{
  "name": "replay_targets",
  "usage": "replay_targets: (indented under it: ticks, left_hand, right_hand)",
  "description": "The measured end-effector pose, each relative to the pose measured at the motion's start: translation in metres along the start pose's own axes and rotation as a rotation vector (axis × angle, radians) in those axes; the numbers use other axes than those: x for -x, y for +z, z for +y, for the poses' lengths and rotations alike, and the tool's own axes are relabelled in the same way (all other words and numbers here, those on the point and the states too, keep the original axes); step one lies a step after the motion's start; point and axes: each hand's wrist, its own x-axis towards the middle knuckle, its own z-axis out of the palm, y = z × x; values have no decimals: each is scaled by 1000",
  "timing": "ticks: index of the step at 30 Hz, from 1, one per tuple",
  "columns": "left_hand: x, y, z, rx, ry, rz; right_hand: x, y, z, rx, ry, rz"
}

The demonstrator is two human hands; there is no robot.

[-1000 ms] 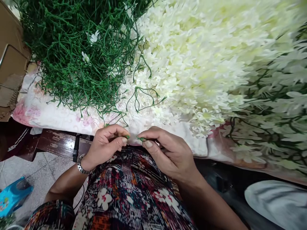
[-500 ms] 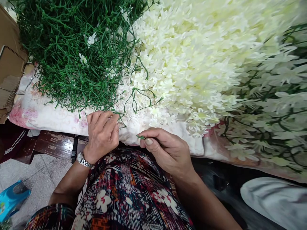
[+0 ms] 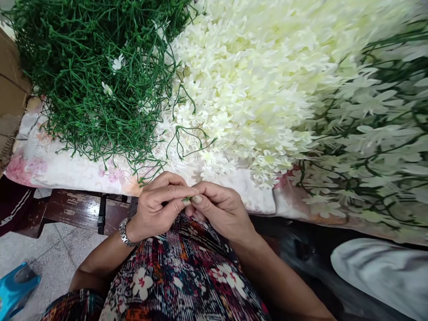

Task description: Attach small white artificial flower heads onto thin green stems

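Cardboard point(image 3: 11, 89), brown and ragged-edged, stands at the left edge of the frame. Just beside it, in the upper left, lies a tangled heap of thin green plastic stems point(image 3: 96, 89), resting on a white cloth printed with pink flowers point(image 3: 76, 169).

At the lower centre, the left hand point(image 3: 158, 207), bare above a silver metal watch point(image 3: 125, 232), has its thumb and forefinger closed on a small green plastic tip point(image 3: 186, 199), which sits where the two hands meet. The right hand point(image 3: 227, 209) presses thumb and forefinger together against the same piece; most of it is hidden, so I can't tell how much lies inside.

From here, I'd judge the right pinch should act as the anchor, with the left fingertips making only small, light movements; thin plastic would probably bend under a hard squeeze. Keeping that tip visible between the thumbs seems wise.

A broad heap of cream-white petalled artificial flowers point(image 3: 240, 102) fills the upper right, with dark-stemmed white flower sprays point(image 3: 377, 133) at the right edge.
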Motion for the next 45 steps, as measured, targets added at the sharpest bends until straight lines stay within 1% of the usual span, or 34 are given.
replay_targets:
  ticks: [1, 3, 5, 7, 9, 10, 12, 14, 17, 19, 21, 24, 28, 30, 33, 38, 42, 45]
  left_hand:
    - [0, 0, 1, -20, 7, 11]
    - [1, 0, 3, -78, 23, 32]
    - [0, -1, 6, -167, 46, 57]
    - [0, -3, 8, -271, 84, 63]
    - [-1, -3, 10, -377, 129, 33]
    - [0, -3, 12, -430, 147, 9]
    - [0, -3, 14, -528, 177, -28]
    - [2, -2, 15, -608, 199, -63]
    - [5, -1, 17, -688, 214, -127]
    - [7, -1, 18, -715, 225, -164]
    - [7, 0, 18, -698, 241, -169]
    - [5, 0, 17, -544, 202, -143]
    - [1, 0, 14, -274, 66, -193]
    - [2, 1, 12, -218, 30, -228]
    - [5, 2, 10, -199, 21, -258]
    - [8, 3, 7, -271, 42, -251]
    - [7, 1, 9, -438, 86, -296]
    - [6, -1, 13, -564, 122, -352]
  right_hand:
    - [0, 0, -1, 39, -10, -5]
    - [0, 0, -3, 200, -77, 12]
    - [0, -1, -7, 405, -195, 77]
    - [1, -2, -12, 540, -300, 162]
    - [1, -3, -16, 593, -371, 207]
    - [1, -3, -18, 606, -395, 201]
    - [0, -3, -20, 638, -426, 150]
    - [0, -3, -21, 676, -426, 98]
    - [2, -4, -21, 691, -380, 47]
    - [4, -5, -21, 670, -331, 13]
    - [6, -6, -22, 638, -296, -3]
    - [9, -5, -22, 557, -296, 26]
    - [10, -2, -20, 465, -311, 97]
    - [12, 0, -19, 454, -308, 108]
    - [14, 1, -16, 444, -294, 113]
    - [16, -3, -12, 491, -281, 72]
    - [15, -9, -15, 651, -313, -15]
    - [14, -12, -20, 741, -295, -74]
